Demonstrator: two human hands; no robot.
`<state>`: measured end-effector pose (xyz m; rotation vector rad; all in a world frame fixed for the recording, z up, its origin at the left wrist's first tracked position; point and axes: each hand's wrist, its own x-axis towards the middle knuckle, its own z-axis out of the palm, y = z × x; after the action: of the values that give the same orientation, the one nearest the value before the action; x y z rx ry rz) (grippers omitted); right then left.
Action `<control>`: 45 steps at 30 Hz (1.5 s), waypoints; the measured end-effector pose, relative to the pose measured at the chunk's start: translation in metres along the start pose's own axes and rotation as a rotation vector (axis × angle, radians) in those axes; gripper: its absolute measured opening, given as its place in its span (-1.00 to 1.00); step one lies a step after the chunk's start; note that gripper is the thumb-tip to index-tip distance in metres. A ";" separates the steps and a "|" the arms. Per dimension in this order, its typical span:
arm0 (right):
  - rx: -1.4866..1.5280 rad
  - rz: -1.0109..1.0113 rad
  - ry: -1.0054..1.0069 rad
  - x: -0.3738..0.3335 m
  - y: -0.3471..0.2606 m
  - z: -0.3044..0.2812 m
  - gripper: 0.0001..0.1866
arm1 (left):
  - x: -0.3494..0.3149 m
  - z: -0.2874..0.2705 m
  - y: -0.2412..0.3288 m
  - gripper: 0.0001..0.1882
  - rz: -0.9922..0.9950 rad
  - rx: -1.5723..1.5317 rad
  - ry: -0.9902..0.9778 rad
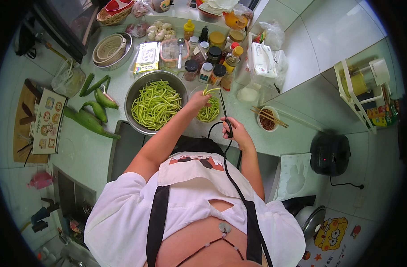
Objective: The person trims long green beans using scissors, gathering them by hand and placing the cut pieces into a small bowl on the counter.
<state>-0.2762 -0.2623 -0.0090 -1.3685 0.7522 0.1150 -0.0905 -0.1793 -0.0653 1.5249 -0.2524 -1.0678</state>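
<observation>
A large steel basin full of thin green stalks stands on the counter left of my hands. My left hand is closed on a few green stalks, whose ends stick out to the right. It hovers over the near-left part of a smaller clear bowl, which holds short green pieces and is partly hidden by the hand. In my right hand are black-handled scissors, gripped by the handles. Their blades point away from me, close to the held stalk ends.
Jars and bottles crowd the counter behind the bowls. Several green gourds lie to the left. On the right, chopsticks rest across a small bowl of reddish-brown food. A black cooker stands farther right.
</observation>
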 end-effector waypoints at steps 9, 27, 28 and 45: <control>-0.063 0.035 -0.057 -0.006 0.002 -0.004 -0.67 | 0.009 0.002 -0.018 -0.81 0.190 0.162 0.053; -0.083 -0.057 -0.117 0.003 -0.004 0.008 -0.64 | -0.017 0.003 0.002 -0.60 0.351 0.924 0.069; -0.075 -0.066 -0.129 0.005 -0.003 0.008 -0.65 | -0.012 0.000 -0.001 -0.59 0.372 0.925 0.046; -0.005 -0.019 -0.047 0.013 -0.006 0.009 -0.68 | -0.014 -0.013 0.008 -0.86 0.073 0.210 -0.166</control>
<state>-0.2597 -0.2604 -0.0109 -1.3734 0.6999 0.1336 -0.0858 -0.1630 -0.0531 1.6012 -0.5462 -1.1389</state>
